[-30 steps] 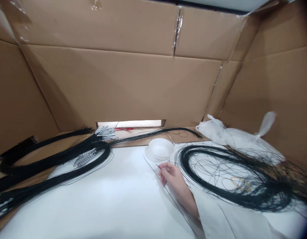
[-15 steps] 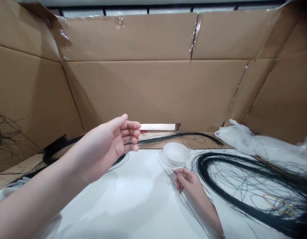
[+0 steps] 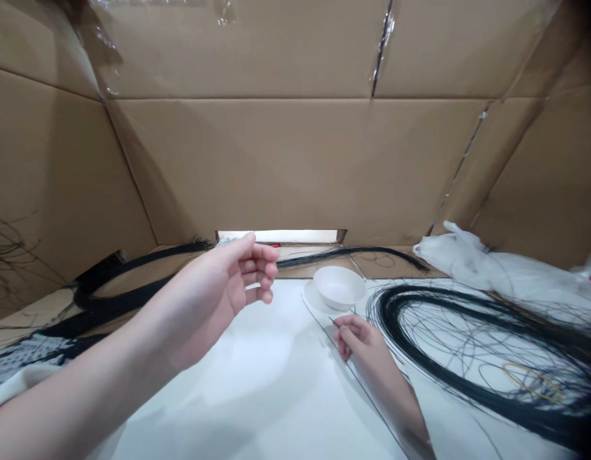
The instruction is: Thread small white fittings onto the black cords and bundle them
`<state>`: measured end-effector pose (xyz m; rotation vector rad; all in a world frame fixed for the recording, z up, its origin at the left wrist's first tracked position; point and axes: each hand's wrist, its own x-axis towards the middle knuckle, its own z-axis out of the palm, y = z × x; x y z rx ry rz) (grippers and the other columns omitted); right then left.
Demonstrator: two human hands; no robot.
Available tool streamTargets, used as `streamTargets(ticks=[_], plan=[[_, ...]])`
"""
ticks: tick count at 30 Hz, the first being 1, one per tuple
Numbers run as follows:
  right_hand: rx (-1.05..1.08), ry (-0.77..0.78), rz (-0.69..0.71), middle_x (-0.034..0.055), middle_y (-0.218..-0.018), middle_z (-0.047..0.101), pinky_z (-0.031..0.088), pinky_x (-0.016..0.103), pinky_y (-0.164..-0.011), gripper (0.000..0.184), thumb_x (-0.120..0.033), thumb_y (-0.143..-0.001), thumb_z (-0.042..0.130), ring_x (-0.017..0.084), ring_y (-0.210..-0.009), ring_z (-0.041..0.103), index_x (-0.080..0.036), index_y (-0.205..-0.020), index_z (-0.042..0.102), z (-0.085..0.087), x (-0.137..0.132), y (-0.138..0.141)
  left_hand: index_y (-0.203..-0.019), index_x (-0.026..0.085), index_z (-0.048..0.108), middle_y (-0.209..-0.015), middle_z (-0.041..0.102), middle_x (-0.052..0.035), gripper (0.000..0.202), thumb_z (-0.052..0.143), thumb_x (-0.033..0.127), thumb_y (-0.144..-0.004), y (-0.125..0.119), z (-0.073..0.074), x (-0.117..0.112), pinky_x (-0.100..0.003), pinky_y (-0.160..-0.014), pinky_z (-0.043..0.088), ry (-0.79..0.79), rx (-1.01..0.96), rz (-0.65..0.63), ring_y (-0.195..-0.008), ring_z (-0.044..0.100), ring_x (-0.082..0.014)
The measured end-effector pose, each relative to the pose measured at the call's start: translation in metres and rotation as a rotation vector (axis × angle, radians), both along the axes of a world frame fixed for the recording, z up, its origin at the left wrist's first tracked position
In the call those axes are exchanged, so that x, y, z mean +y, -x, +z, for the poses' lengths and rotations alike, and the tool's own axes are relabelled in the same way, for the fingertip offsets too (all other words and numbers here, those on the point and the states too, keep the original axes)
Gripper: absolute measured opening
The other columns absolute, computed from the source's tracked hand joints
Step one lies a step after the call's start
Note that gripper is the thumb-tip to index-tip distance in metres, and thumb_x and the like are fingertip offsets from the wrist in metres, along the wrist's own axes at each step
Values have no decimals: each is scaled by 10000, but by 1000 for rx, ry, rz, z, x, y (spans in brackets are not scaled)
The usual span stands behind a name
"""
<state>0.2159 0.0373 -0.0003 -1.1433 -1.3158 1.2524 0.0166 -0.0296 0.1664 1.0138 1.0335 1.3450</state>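
My left hand (image 3: 213, 291) is raised over the white surface, palm turned to the right, its fingers loosely curved and apart, with nothing visible in them. Lower and to the right, my right hand (image 3: 365, 345) rests close to the white surface, thumb and fingertips pinched together. From that pinch sticks the dark tip of a thin black strand (image 3: 332, 320); most of it is hidden by the fingers. Just beyond the right hand stands a white bowl (image 3: 340, 289). A long thin dark line runs under the right hand across the white surface (image 3: 218, 409).
A large coil of black strands (image 3: 420, 358) lies on the right, with a yellow loop (image 3: 529, 381) inside it. Another black bundle (image 3: 117, 300) curves at the left. White plastic bags (image 3: 506, 265) sit at the back right. Cardboard walls (image 3: 276, 166) enclose the back and sides.
The view has tilted down a little. My left hand has shifted slightly right and down in the view, its fingers curling a bit more. My right hand keeps its pinch in nearly the same place.
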Motion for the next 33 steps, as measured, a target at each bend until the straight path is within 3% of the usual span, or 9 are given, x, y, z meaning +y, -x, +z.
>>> streamTargets(ticks=[3, 6, 8, 11, 16, 22, 26, 33], plan=[[16, -22, 28, 1, -612, 553, 362, 219, -417, 138, -257, -713, 515, 91, -454, 472, -140, -787, 515, -5, 2, 0, -732, 126, 558, -650, 460, -2, 259, 475, 348, -834, -8, -23, 2, -142, -447, 364, 81, 48, 16, -513, 397, -51], [5, -39, 23, -5, -607, 552, 359, 208, -413, 112, -235, -726, 497, 77, -438, 463, -141, -785, 510, -6, 2, 1, -706, 144, 509, -525, 358, 51, 321, 470, 443, -818, -18, -52, 6, -135, -354, 158, 193, 67, -104, -405, 221, -27], [-9, -46, 13, -10, -603, 550, 360, 202, -414, 98, -214, -726, 483, 71, -431, 462, -141, -788, 509, -5, 1, 2, -712, 157, 485, -489, 386, 55, 324, 455, 461, -817, -24, -72, 10, -146, -357, 112, 227, 86, -141, -377, 202, -26], [-22, -54, 10, -17, -601, 546, 355, 196, -409, 89, -205, -729, 473, 65, -423, 458, -146, -786, 507, -2, -2, 2, -701, 179, 455, -402, 406, 60, 330, 391, 476, -828, -28, -100, 19, -171, -346, 105, 228, 207, -132, -315, 194, -44], [-51, -60, 42, -17, -609, 550, 350, 198, -405, 103, -235, -751, 471, 63, -414, 451, -150, -790, 514, -1, -4, 2, -655, 177, 491, -387, 368, 60, 343, 357, 425, -851, -22, -134, 31, -202, -431, 272, -68, 692, -35, -384, 342, -99], [-71, -52, 56, -17, -622, 553, 359, 200, -444, 107, -230, -762, 476, 68, -447, 461, -148, -808, 528, -2, -6, 3, -767, 193, 516, -623, 533, 5, 234, 347, 321, -865, -16, -149, 42, -245, -558, 341, -301, 1127, -59, -587, 493, -152], [-62, -28, 65, -15, -621, 553, 357, 199, -441, 133, -276, -769, 499, 75, -464, 465, -153, -805, 535, 2, -9, 3, -851, 202, 515, -704, 576, -9, 223, 314, 295, -881, -16, -153, 43, -255, -573, 374, -314, 1238, -145, -600, 527, -155], [-75, -57, 85, -25, -600, 543, 355, 191, -424, 159, -314, -747, 560, 61, -437, 438, -160, -720, 528, 10, -11, 3, -965, 224, 543, -970, 578, -30, 243, 313, 240, -886, -18, -161, 48, -273, -660, 429, -399, 1406, -167, -778, 595, -167]])
